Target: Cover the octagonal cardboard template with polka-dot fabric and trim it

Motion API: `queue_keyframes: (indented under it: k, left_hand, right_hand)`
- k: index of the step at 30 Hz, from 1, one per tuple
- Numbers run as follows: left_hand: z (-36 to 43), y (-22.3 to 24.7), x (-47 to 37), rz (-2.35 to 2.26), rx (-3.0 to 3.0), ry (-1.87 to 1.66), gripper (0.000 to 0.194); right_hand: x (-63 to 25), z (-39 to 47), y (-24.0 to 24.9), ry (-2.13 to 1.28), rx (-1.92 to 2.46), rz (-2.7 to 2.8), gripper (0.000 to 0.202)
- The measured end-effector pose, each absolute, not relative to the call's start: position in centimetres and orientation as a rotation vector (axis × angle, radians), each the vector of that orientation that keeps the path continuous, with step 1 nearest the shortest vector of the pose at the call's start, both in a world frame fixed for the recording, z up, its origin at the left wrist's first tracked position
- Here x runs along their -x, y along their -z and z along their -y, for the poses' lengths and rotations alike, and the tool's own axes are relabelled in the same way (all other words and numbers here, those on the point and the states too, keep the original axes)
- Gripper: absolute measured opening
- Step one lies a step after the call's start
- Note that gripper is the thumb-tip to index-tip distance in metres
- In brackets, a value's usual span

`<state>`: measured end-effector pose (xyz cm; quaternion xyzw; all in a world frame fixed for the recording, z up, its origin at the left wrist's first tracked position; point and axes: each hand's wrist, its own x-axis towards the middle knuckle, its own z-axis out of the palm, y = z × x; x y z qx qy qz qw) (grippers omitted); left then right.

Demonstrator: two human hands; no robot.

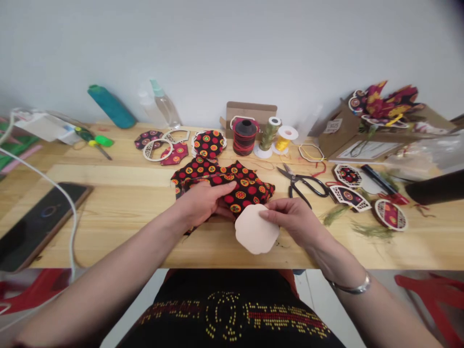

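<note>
Black fabric with red and yellow flower roundels [241, 186] is gripped in my left hand [206, 200], the thumb on top and the fingers beneath. Between thumb and fingers my right hand [290, 217] pinches a plain cream scalloped card [257, 231] by its upper right edge. The card hangs just in front of the fabric, near the table's front edge. More of the fabric spreads on the table behind my left hand. A stack of cut pieces in the same print [209, 144] lies right behind it. Black-handled scissors [302, 182] rest beyond my right hand.
Spools of red-black [244, 137], green [270, 134] and yellow thread [285, 137] stand at the back. Decorated frames [351, 198], a marker [380, 180] and a cardboard box [355, 140] occupy the right. A phone [39, 222] and white cable [70, 203] lie left, a screwdriver [90, 140] behind.
</note>
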<state>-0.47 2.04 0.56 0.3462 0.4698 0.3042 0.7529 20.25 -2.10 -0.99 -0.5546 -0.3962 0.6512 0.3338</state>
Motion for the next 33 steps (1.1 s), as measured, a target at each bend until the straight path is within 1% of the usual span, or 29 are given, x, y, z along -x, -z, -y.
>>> queue_keyframes:
  k: [2,5,7,9,11,14,16,18,22,27,29,33]
  left_hand:
    - [-3.3,-1.9,-0.3,-0.998,-0.780,-0.786,0.018]
    - [-5.5,-5.0,-1.4,-0.827,-0.888,-0.968,0.022]
    - [-6.8,-6.7,-1.9,-0.727,-0.905,-1.003,0.024]
    - [-7.3,-7.2,-2.2,-0.698,-0.838,-0.986,0.026]
    - [-6.9,-6.2,-2.1,-0.741,-0.722,-0.952,0.032]
    - [-4.7,-3.3,-1.6,-0.880,-0.459,-0.695,0.042]
    - [-2.9,-1.6,-1.3,-0.863,-0.307,-0.625,0.041]
    - [-1.4,-0.5,-1.3,-0.832,-0.231,-0.641,0.041]
    - [-0.1,0.5,-1.7,-0.787,-0.091,-0.674,0.050]
    - [0.3,1.0,-2.3,-0.744,-0.011,-0.614,0.055]
    - [0.5,1.0,-2.7,-0.760,-0.023,-0.664,0.053]
    - [0.9,0.6,-3.7,-0.762,-0.088,-0.839,0.042]
  right_hand:
    - [-20.3,1.8,0.3,-1.663,1.403,0.947,0.022]
    - [-20.2,1.3,-1.8,-1.575,1.255,0.849,0.018]
    - [-19.9,1.0,-2.8,-1.515,1.163,0.805,0.016]
    - [-19.6,0.8,-3.0,-1.491,1.126,0.755,0.016]
    - [-19.3,0.5,-2.1,-1.514,1.144,0.696,0.020]
    - [-19.2,0.3,0.0,-1.577,1.211,0.609,0.027]
    - [-19.2,0.3,1.1,-1.596,1.230,0.576,0.031]
    - [-19.1,0.4,1.6,-1.609,1.228,0.575,0.031]
    - [-19.1,1.1,1.6,-1.619,1.243,0.591,0.030]
    - [-19.0,1.9,1.9,-1.589,1.279,0.574,0.028]
    - [-18.9,2.2,2.0,-1.577,1.278,0.558,0.026]
    - [-18.6,2.5,2.2,-1.582,1.258,0.531,0.025]
